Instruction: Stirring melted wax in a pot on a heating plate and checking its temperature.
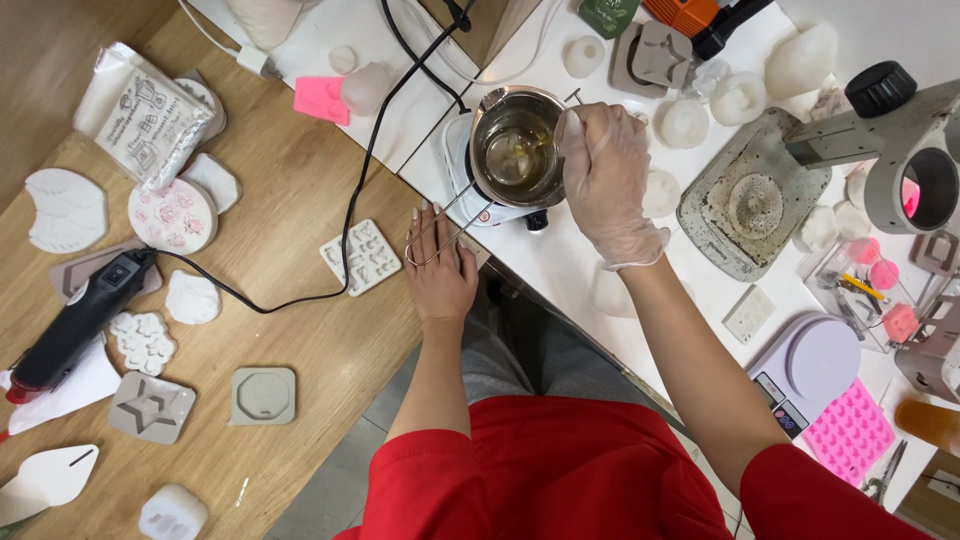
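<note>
A small steel melting pot [517, 150] with yellowish liquid stands on a white electric heater [465, 175] at the white table's edge. My right hand [605, 175], in a clear thin glove, is closed on a thin stirring stick [548, 143] that dips into the liquid. My left hand [440, 265], bare, rests flat on the wooden table's edge, its fingers touching the pot's wire handle [440, 225].
Silicone moulds [362, 257] and plaster casts lie over the wooden table, with a black heat gun [75, 320] and its cable at the left. On the white table are a grey stone slab [745, 200], a lilac scale [810, 365], a pink mould [850, 432] and a magnifier lamp [915, 170].
</note>
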